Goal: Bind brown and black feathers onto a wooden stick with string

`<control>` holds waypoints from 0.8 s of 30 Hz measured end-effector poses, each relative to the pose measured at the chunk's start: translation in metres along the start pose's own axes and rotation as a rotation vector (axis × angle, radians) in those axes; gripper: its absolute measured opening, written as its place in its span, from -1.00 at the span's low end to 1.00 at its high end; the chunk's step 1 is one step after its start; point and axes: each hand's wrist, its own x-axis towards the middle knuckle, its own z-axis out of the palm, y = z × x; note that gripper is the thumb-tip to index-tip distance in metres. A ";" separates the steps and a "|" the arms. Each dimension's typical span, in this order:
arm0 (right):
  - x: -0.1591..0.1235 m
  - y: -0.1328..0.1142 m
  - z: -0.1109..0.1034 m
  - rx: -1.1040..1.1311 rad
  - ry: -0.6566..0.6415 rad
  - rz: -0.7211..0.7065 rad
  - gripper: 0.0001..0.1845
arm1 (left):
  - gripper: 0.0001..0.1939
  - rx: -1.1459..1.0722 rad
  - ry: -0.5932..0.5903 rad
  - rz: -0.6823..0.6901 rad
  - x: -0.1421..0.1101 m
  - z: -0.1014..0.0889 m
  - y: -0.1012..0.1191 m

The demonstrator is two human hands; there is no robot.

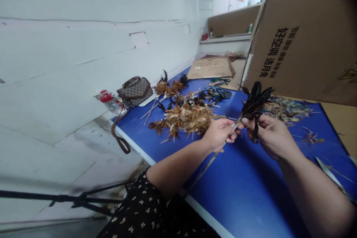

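My left hand (221, 134) is closed round a thin brown stick (209, 162), just under a bunch of dark feathers (255, 100) at its upper end. The stick slants down toward my lap. My right hand (275, 134) pinches at the base of that bunch, thumb and fingers pressed together on a dark feather that hangs down. Both hands are over the blue table (237, 186). To their left lies a pile of tan and golden feathers (186, 117). Multicoloured feathers (288, 109) are spread beyond my right hand.
Finished-looking feather sticks (170, 86) lie at the back left. A patterned handbag (136, 92) and a clear bottle with a red lid (110, 101) stand at the left edge. Blue-green strips (219, 92) and flat cardboard (210, 67) lie behind. A large cardboard panel (304, 41) rises right; scissors (330, 173) lie near my right forearm.
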 end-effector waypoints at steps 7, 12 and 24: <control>0.001 0.004 0.004 0.032 0.069 -0.033 -0.39 | -0.36 -0.019 -0.025 0.069 -0.009 0.002 0.009; 0.002 0.006 0.012 0.032 0.073 -0.022 -0.39 | -0.26 -0.021 0.014 0.042 -0.007 -0.001 0.004; 0.000 0.029 0.023 0.034 0.183 -0.028 -0.41 | -0.35 -0.018 -0.010 0.005 -0.005 -0.006 0.000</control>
